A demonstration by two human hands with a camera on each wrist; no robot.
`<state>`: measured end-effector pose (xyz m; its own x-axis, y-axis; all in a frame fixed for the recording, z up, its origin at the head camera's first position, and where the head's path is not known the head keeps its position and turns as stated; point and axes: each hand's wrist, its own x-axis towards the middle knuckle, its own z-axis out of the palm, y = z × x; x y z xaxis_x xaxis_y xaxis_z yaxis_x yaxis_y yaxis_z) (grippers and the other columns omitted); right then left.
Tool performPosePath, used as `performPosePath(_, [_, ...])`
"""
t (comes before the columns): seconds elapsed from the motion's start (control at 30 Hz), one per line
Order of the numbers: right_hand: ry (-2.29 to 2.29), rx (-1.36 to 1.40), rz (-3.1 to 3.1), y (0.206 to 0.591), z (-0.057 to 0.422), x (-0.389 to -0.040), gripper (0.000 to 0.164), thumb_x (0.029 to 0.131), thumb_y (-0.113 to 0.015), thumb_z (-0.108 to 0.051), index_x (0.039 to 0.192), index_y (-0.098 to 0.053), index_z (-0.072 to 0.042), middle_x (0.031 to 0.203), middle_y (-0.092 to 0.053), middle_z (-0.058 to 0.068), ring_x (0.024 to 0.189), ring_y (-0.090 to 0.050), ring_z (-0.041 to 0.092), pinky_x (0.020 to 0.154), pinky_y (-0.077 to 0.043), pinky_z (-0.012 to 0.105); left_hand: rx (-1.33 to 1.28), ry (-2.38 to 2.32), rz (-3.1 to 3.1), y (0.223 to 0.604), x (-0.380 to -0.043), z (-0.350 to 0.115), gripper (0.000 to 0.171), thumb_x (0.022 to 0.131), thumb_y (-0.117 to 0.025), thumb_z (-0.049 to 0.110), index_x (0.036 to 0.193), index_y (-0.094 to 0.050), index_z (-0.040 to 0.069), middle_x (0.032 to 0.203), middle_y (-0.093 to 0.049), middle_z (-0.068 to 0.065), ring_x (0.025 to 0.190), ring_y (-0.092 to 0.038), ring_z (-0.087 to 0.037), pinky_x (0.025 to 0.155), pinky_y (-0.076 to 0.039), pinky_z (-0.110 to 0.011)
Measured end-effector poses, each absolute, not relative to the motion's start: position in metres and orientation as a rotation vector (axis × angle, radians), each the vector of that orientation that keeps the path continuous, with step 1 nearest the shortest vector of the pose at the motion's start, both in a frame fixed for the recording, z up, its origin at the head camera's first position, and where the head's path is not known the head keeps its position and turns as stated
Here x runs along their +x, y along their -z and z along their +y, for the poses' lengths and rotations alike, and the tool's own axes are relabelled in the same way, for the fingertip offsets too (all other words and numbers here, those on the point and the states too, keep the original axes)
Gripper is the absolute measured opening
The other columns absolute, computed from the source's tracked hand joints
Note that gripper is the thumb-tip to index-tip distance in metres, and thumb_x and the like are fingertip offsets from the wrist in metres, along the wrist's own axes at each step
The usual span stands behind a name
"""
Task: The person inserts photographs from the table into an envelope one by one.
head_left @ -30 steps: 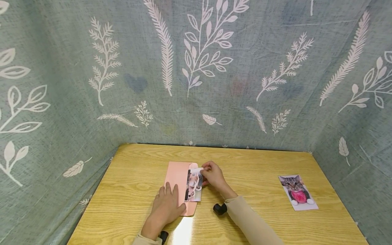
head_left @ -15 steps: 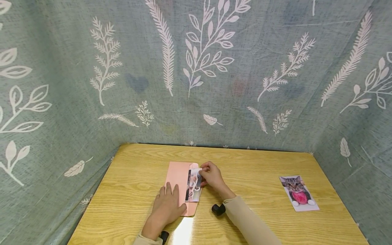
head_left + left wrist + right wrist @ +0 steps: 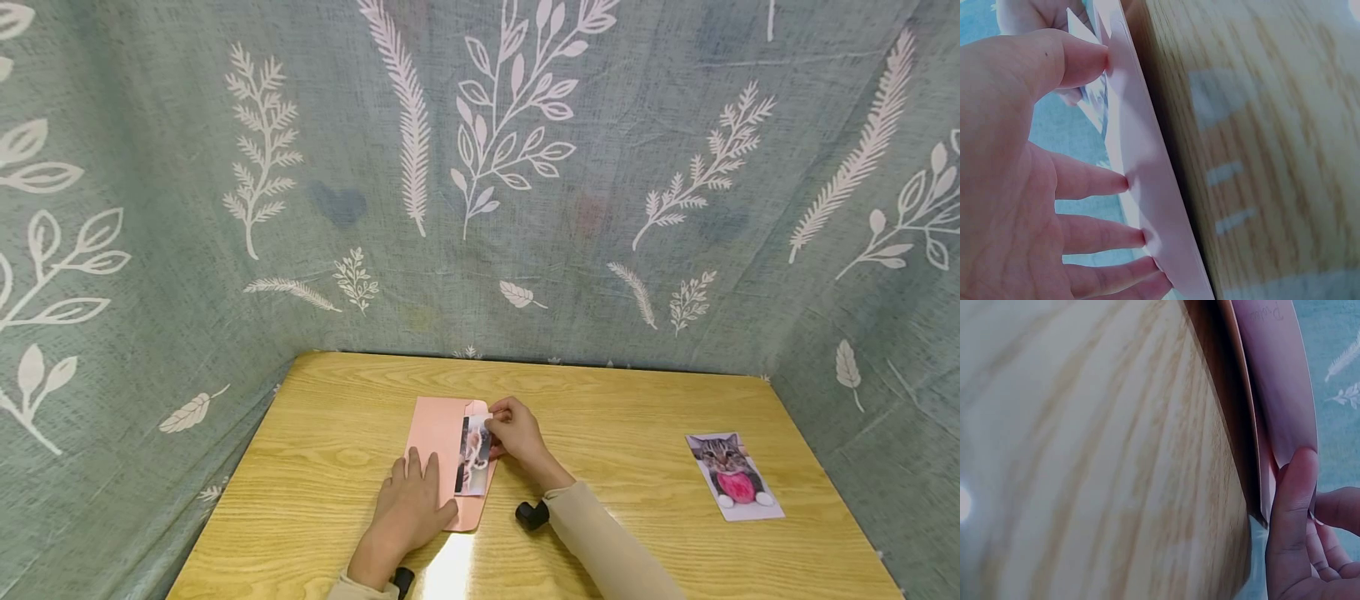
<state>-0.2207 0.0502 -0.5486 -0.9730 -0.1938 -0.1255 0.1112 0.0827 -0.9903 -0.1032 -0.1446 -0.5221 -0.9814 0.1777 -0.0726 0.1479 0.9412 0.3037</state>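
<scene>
A pink envelope (image 3: 433, 421) lies on the table, its flap side to the right. My left hand (image 3: 408, 500) rests on its lower left part with fingers spread; in the left wrist view the fingertips (image 3: 1119, 182) press against the pink paper. A printed photo (image 3: 474, 471) lies at the envelope's right-hand opening, its left edge against the pink paper. My right hand (image 3: 521, 433) pinches the photo's upper right edge between thumb and fingers. In the right wrist view the photo's pale back (image 3: 1282, 381) bows up from the envelope. How much of it sits inside is unclear.
Another photo (image 3: 735, 479), of a cat with a pink-red heart shape, lies on the wooden table (image 3: 615, 408) at the right. A patterned green-grey cloth (image 3: 450, 283) hangs behind and at both sides. Black wrist cameras (image 3: 532, 515) sit by the sleeves.
The photo has slid a little left toward the envelope, with my right hand moving along with it. My left hand stays in place on the envelope.
</scene>
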Motion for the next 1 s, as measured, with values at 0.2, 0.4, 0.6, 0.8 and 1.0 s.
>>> performPosePath(0.2, [1.999,-0.084,2.129,0.550,0.047,-0.219,0.022,0.092,-0.062,0.002,0.113,-0.056,0.006,0.086,-0.060,0.013,0.053,-0.060,0.019,0.048,-0.057,0.041,0.244,-0.457,2.997,0.522,-0.103,-0.145,0.080,0.086,-0.064,0.044,0.145,-0.045,-0.007,0.146,-0.034,-0.040,0.133,-0.033,-0.057,0.102,-0.035,-0.066])
performPosePath(0.4, [1.990,-0.075,2.145,0.550,0.043,-0.219,0.022,0.091,-0.063,0.002,0.112,-0.057,0.006,0.085,-0.060,0.013,0.053,-0.060,0.018,0.047,-0.056,0.040,0.245,-0.470,2.993,0.521,-0.102,-0.145,0.080,0.087,-0.064,0.044,0.145,-0.045,-0.007,0.146,-0.034,-0.041,0.133,-0.033,-0.058,0.101,-0.036,-0.066])
performPosePath(0.6, [1.972,-0.076,2.166,0.550,0.040,-0.218,0.022,0.092,-0.063,0.002,0.112,-0.057,0.007,0.086,-0.060,0.012,0.051,-0.059,0.018,0.046,-0.056,0.039,0.246,-0.454,3.004,0.523,-0.103,-0.144,0.080,0.086,-0.065,0.045,0.144,-0.046,-0.007,0.146,-0.035,-0.040,0.132,-0.034,-0.057,0.100,-0.037,-0.066])
performPosePath(0.8, [1.970,-0.077,2.168,0.552,0.037,-0.220,0.021,0.092,-0.063,0.002,0.111,-0.057,0.005,0.086,-0.060,0.012,0.050,-0.060,0.017,0.045,-0.056,0.037,0.256,-0.456,3.018,0.524,-0.103,-0.144,0.079,0.086,-0.065,0.044,0.143,-0.047,-0.007,0.145,-0.036,-0.040,0.131,-0.035,-0.057,0.100,-0.038,-0.065])
performPosePath(1.0, [1.955,-0.087,2.193,0.552,0.035,-0.221,0.020,0.091,-0.063,0.001,0.110,-0.058,0.004,0.088,-0.061,0.012,0.053,-0.060,0.018,0.045,-0.055,0.036,0.266,-0.451,3.039,0.525,-0.103,-0.145,0.079,0.085,-0.064,0.044,0.143,-0.048,-0.008,0.144,-0.037,-0.041,0.130,-0.037,-0.057,0.099,-0.038,-0.065])
